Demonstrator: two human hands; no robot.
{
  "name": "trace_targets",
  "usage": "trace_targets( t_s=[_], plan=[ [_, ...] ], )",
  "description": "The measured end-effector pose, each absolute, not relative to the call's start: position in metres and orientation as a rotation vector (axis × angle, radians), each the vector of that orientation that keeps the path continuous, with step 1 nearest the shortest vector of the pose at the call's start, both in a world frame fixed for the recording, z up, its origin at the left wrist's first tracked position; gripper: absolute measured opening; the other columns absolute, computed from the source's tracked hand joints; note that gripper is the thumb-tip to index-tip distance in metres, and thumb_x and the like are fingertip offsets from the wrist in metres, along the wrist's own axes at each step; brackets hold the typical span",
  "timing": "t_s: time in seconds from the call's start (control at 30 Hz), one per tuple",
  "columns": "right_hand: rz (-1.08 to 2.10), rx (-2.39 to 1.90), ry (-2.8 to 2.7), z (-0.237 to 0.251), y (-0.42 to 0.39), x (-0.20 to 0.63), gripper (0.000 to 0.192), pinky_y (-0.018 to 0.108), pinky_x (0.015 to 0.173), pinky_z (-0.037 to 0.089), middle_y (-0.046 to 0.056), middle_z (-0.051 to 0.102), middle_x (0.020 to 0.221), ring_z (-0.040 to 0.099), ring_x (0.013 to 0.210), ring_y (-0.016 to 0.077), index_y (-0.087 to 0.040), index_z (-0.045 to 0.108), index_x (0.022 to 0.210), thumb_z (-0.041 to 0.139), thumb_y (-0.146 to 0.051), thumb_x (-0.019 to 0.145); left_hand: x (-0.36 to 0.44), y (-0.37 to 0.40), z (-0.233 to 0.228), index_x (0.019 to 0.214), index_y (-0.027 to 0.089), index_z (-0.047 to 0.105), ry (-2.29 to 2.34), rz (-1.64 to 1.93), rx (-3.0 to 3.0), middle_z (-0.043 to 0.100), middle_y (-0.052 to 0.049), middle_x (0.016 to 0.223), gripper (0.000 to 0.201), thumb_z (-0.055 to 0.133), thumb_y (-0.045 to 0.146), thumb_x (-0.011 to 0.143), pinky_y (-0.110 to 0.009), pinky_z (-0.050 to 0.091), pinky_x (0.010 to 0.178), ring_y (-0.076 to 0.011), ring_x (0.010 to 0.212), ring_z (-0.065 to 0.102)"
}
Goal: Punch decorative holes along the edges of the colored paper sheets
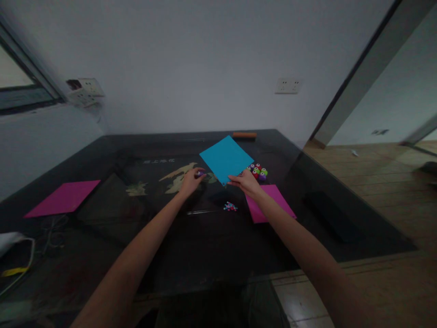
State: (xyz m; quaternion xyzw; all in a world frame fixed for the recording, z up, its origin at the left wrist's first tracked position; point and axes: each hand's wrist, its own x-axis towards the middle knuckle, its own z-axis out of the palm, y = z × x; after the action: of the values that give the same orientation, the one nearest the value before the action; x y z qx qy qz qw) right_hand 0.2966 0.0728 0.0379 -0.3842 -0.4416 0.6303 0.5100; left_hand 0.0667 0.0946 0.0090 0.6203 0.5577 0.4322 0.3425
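Right hand (246, 181) pinches the blue sheet (226, 159) by its near corner, lifted clear above the counter (205, 255), while left fingers (197, 175) close around a small purple punch (199, 173), ready alongside.

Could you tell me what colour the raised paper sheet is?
Blue sheet, clearest in the head view.

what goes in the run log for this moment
right hand: holds blue sheet | left hand: on purple punch | cutouts between
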Motion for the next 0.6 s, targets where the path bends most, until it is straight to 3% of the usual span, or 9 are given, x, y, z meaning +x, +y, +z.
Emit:
trace_targets(
  t_s=[0.1,0.17,0.3,0.6],
  plan=[
    [1.494,-0.956,-1.024,0.032,0.059,0.308,0.035,0.027,0.062,0.058,0.002,0.067,0.078,0.064,0.066,0.0137,-0.015,0.059,0.082,0.079,-0.015,0.054,0.076,0.069,0.01,0.091,0.018,0.066,1.304,1.155,1.475,0.065,-0.007,0.095,0.026,0.069,0.031,0.069,-0.034,0.043,0.081,-0.0225,0.09,0.058],
    [1.472,-0.976,-0.994,0.029,0.05,0.314,0.035,0.028,0.064,0.058,0.004,0.068,0.085,0.064,0.069,0.0143,-0.015,0.059,0.083,0.079,-0.018,0.055,0.082,0.05,0.009,0.102,0.016,0.063,1.201,1.166,1.345,0.066,-0.008,0.096,0.033,0.063,0.036,0.075,-0.034,0.047,0.078,-0.0203,0.086,0.061],
    [1.447,-1.005,-0.949,0.025,0.041,0.317,0.03,0.029,0.063,0.058,0.006,0.068,0.085,0.064,0.065,0.0143,-0.014,0.06,0.081,0.078,-0.025,0.058,0.092,0.016,0.01,0.115,0.015,0.057,1.031,1.174,1.126,0.064,-0.012,0.111,0.036,0.051,0.035,0.085,-0.033,0.048,0.087,-0.0182,0.097,0.062],
    [1.398,-1.049,-0.917,0.019,0.032,0.313,0.035,0.031,0.064,0.057,0.006,0.069,0.081,0.063,0.066,0.0156,-0.014,0.063,0.075,0.082,-0.03,0.05,0.101,-0.004,0.011,0.111,0.019,0.06,0.816,1.106,0.874,0.065,-0.007,0.108,0.042,0.073,0.024,0.071,-0.034,0.046,0.091,-0.0193,0.097,0.063]
  ],
)
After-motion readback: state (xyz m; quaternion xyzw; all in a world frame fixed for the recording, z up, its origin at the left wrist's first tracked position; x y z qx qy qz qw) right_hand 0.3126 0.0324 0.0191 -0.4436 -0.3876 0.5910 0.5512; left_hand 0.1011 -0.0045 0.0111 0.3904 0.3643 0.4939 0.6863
